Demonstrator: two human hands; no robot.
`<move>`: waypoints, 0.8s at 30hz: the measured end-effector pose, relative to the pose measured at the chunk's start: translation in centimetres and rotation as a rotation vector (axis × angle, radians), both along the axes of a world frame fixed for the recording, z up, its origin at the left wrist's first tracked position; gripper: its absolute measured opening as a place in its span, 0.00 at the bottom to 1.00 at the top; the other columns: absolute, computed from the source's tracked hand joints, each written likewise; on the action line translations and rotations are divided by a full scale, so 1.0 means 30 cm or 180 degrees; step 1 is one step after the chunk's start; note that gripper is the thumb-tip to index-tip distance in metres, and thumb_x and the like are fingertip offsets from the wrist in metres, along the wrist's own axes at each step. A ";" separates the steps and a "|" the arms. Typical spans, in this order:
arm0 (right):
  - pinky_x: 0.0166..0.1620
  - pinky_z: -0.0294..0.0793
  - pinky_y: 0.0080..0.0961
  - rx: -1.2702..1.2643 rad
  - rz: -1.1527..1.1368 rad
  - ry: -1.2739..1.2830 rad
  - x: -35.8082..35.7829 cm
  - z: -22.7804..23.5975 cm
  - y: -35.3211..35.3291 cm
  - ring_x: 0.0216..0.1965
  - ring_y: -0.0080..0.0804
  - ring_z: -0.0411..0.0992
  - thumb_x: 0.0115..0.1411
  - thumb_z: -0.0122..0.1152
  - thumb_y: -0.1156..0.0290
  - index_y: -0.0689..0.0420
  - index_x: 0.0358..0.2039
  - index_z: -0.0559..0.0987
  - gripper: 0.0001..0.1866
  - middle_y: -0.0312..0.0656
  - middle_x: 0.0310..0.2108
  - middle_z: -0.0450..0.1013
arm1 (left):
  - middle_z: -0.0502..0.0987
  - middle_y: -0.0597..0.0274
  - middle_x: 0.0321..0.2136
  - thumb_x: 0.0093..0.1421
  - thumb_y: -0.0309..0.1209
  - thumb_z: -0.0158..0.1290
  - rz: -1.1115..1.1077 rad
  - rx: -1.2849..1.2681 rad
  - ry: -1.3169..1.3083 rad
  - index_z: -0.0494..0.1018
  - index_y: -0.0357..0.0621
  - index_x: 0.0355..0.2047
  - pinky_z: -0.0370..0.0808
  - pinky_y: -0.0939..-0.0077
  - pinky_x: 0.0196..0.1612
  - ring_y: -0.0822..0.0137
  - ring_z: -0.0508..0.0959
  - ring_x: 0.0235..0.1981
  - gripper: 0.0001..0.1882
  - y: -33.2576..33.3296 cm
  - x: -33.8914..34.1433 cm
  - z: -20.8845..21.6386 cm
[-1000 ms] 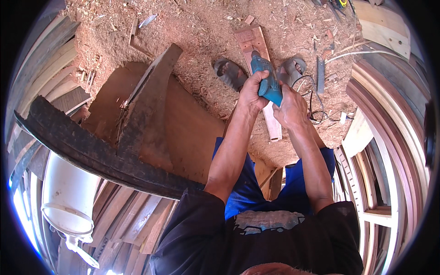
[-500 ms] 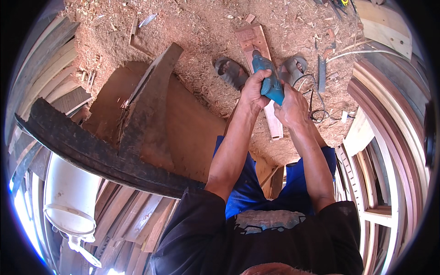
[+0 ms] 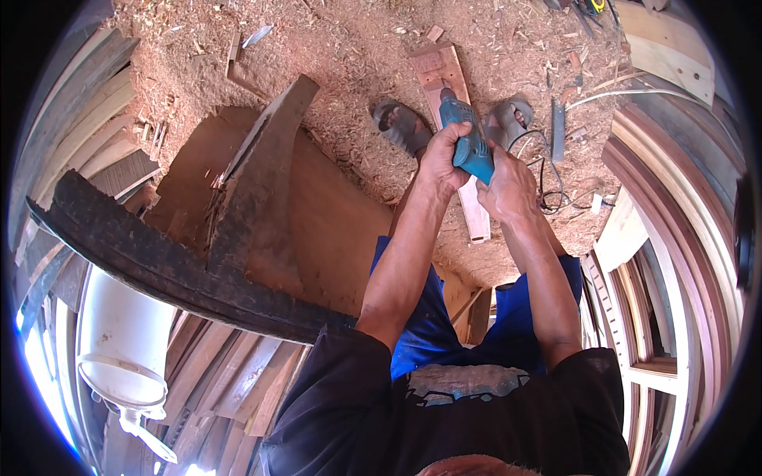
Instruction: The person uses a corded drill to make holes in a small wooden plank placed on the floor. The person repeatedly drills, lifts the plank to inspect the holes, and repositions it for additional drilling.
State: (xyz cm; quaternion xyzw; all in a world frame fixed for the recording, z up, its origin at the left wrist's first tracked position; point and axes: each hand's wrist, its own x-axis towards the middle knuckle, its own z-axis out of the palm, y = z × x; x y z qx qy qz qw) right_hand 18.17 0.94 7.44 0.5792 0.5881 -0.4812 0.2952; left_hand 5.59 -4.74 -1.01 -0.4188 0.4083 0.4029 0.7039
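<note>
A teal power drill [image 3: 468, 141] is held in both my hands, its front end pointing down at a narrow wooden board [image 3: 451, 70] on the floor. My left hand [image 3: 442, 161] wraps round the left side of the drill's body. On the other side, my right hand [image 3: 510, 184] grips it; the fingers are partly hidden behind the tool. Small dark holes show in the board near its far end. Whether the bit touches the wood I cannot tell. The board lies between my two sandalled feet, its near end below my hands.
Sawdust and wood chips cover the floor [image 3: 341, 63]. A dark cord [image 3: 548, 170] curls right of my right foot. At left stands a worn wooden table with a dark curved edge [image 3: 159, 246]. Wooden frames [image 3: 675, 214] lean at right; a white container [image 3: 123, 333] is at lower left.
The drill's front end has shifted very slightly toward me along the board. Both hands keep their grip, and the rest looks the same.
</note>
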 end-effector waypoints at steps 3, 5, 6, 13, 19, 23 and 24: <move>0.48 0.81 0.46 0.0033 -0.0031 0.0029 0.000 0.004 0.010 0.44 0.56 0.81 0.47 0.74 0.71 0.69 0.54 0.74 0.33 0.58 0.48 0.77 | 0.76 0.42 0.43 0.57 0.33 0.62 -0.0039 0.0016 0.0029 0.65 0.36 0.58 0.79 0.42 0.53 0.41 0.81 0.42 0.31 0.003 0.006 -0.001; 0.48 0.80 0.45 0.0022 -0.0060 0.0007 0.004 0.001 0.010 0.45 0.56 0.80 0.47 0.74 0.71 0.69 0.54 0.74 0.33 0.58 0.47 0.77 | 0.76 0.42 0.43 0.57 0.34 0.62 -0.0087 0.0015 0.0067 0.64 0.36 0.57 0.79 0.41 0.53 0.41 0.81 0.42 0.31 0.012 0.008 -0.002; 0.48 0.80 0.46 -0.0006 -0.0072 -0.0026 0.002 0.002 0.015 0.45 0.56 0.80 0.47 0.73 0.71 0.69 0.54 0.73 0.33 0.58 0.47 0.77 | 0.76 0.42 0.43 0.57 0.34 0.62 -0.0114 0.0009 0.0082 0.64 0.35 0.57 0.79 0.41 0.53 0.41 0.81 0.42 0.31 0.017 0.009 -0.003; 0.46 0.80 0.49 -0.0133 -0.0308 -0.0232 -0.002 -0.019 -0.014 0.42 0.60 0.81 0.47 0.73 0.71 0.68 0.52 0.72 0.32 0.63 0.40 0.79 | 0.76 0.41 0.41 0.57 0.33 0.61 -0.0290 0.0024 0.0012 0.64 0.32 0.56 0.79 0.42 0.51 0.43 0.81 0.41 0.30 -0.005 0.015 -0.048; 0.46 0.80 0.49 -0.0080 -0.0528 -0.0123 0.001 -0.012 -0.010 0.41 0.60 0.81 0.48 0.70 0.73 0.65 0.53 0.73 0.31 0.61 0.37 0.80 | 0.75 0.41 0.41 0.58 0.31 0.60 -0.0479 -0.0005 0.0202 0.61 0.31 0.57 0.79 0.44 0.50 0.44 0.80 0.39 0.31 0.004 0.034 -0.061; 0.43 0.79 0.52 0.0176 -0.0660 -0.0011 -0.010 -0.009 0.000 0.38 0.63 0.80 0.50 0.66 0.71 0.63 0.47 0.78 0.23 0.64 0.33 0.79 | 0.75 0.40 0.41 0.58 0.30 0.60 -0.0454 -0.0021 0.0147 0.60 0.31 0.57 0.80 0.45 0.50 0.44 0.80 0.39 0.31 0.010 0.025 -0.080; 0.43 0.79 0.52 0.0199 -0.0600 -0.0040 -0.012 -0.009 -0.006 0.37 0.63 0.80 0.50 0.67 0.71 0.63 0.47 0.77 0.22 0.64 0.33 0.79 | 0.75 0.40 0.41 0.58 0.30 0.60 -0.0438 -0.0034 0.0154 0.61 0.31 0.57 0.80 0.45 0.50 0.44 0.80 0.40 0.31 0.010 0.024 -0.079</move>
